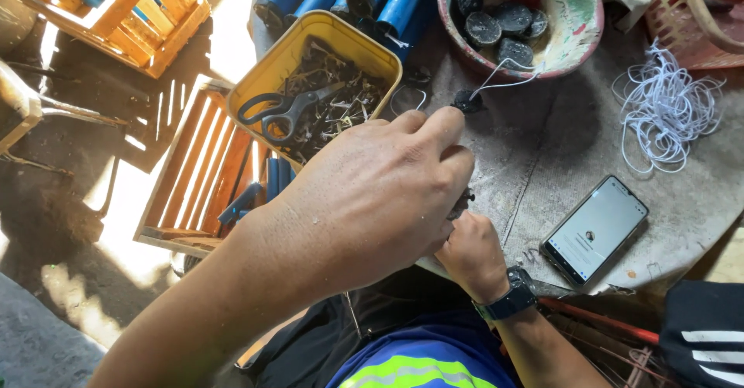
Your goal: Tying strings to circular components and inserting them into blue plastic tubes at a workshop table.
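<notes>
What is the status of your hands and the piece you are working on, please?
Left hand pinching small black piece with white string. Right hand beneath, contents hidden. Phone alongside.

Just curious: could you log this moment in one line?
left hand: fingertips at small black lump on white string | right hand: below it, grip hidden | grey table

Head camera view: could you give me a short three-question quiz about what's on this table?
1. True or false: the scissors lie inside the yellow tub.
2. Which wrist wears the black watch? A: left. B: right.
3. Fill in: the phone lies on the table with its screen facing ___.
Key: 1 true; 2 B; 3 up.
</notes>
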